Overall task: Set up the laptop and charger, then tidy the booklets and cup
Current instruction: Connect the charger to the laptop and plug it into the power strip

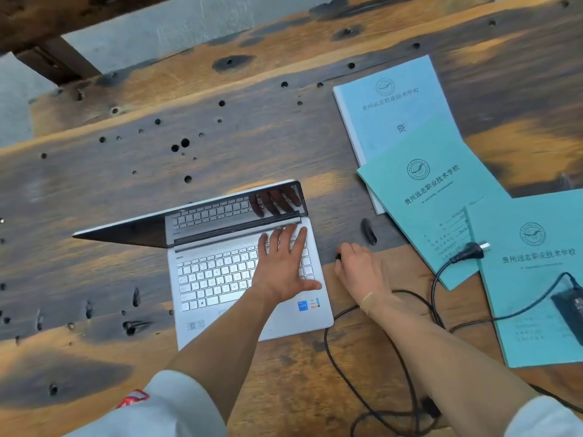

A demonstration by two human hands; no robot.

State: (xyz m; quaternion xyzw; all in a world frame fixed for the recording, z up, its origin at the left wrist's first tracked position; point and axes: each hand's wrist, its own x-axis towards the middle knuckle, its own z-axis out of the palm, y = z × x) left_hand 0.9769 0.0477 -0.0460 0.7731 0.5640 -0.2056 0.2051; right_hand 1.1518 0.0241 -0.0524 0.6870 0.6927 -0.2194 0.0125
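Fingers of the right hand pinch the charger plug, its tip pointing toward nine o'clock at the laptop edge just beside, while the left hand lies flat, released, on the keyboard.

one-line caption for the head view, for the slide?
Left hand flat on the open laptop while right hand brings the charger cable end to its side; three booklets lie alongside.

We read 贵州远志职业技术学校 under a round emblem on each of three booklets; the palest booklet adds 资. Laptop stickers illegible.
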